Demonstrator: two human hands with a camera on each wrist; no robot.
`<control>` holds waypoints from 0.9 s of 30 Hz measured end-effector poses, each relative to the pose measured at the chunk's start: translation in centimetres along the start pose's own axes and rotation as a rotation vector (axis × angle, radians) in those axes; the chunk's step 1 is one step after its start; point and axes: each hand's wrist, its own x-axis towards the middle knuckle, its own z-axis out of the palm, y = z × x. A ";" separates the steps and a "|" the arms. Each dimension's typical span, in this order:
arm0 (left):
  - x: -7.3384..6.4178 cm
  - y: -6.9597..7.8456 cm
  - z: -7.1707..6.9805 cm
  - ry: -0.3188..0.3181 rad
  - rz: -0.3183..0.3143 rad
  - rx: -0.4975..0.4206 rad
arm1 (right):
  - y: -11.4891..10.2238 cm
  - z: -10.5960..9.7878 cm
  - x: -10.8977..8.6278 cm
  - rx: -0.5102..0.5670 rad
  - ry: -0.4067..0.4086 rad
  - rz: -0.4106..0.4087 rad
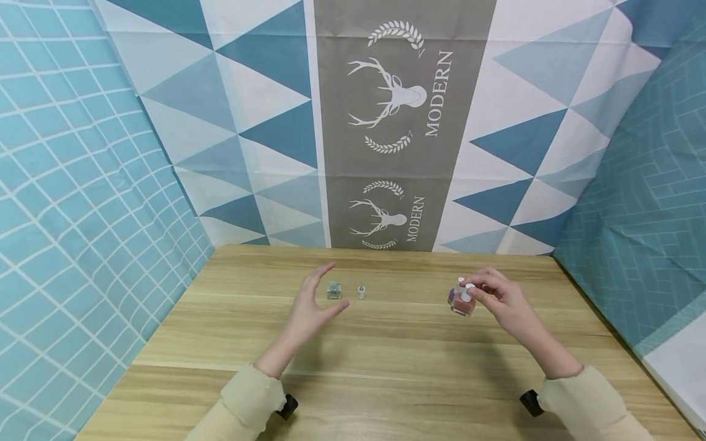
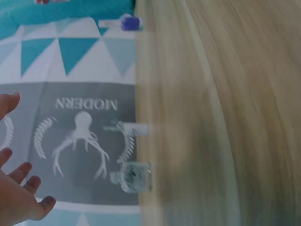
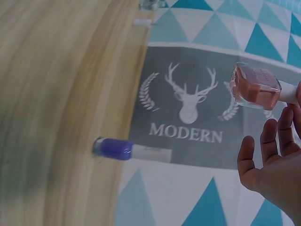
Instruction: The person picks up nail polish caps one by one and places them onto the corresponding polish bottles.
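Pink nail polish held up by its white cap, "MODERN" in print behind

The right hand point(image 1: 499, 294) pinches the white cap point(image 3: 288, 92) of the pink bottle point(image 1: 462, 306) between thumb and fingertips, keeping it raised over the right part of the tabletop point(image 1: 386, 367). Its long axis runs close to upright with a slight tilt, cap on top, glass base pointing down. Faint marks show on the glass, too blurred to read.

The left hand point(image 1: 311, 306) holds nothing; thumb and fingers spread wide apart, near the clear bottle point(image 1: 334, 291). That bottle stands upright, neck up, with dark print that cannot be made out. Just beside it, a loose cap point(image 1: 361, 293) stands with its brush pointing up.

Near the pink bottle, the purple bottle point(image 3: 115, 149) stands upright on the wood, its white cap on.

Beyond, the grey panel point(image 1: 380, 168) of the wall cloth reads "MODERN" twice in white capitals, each beside a deer's head and leaf sprays; in the head view the word runs sideways. Blue and white triangles flank the panel.
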 end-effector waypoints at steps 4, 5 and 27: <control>0.5 -1.2 -0.1 -0.036 -0.056 -0.009 | 1.2 0.1 -0.2 0.014 -0.011 0.025; 0.7 -1.4 -0.1 -0.047 -0.067 -0.013 | 1.6 0.1 -0.3 0.019 -0.016 0.036; 3.5 -6.5 0.9 -0.170 -0.338 -0.188 | 7.5 1.8 -1.7 0.018 -0.081 0.197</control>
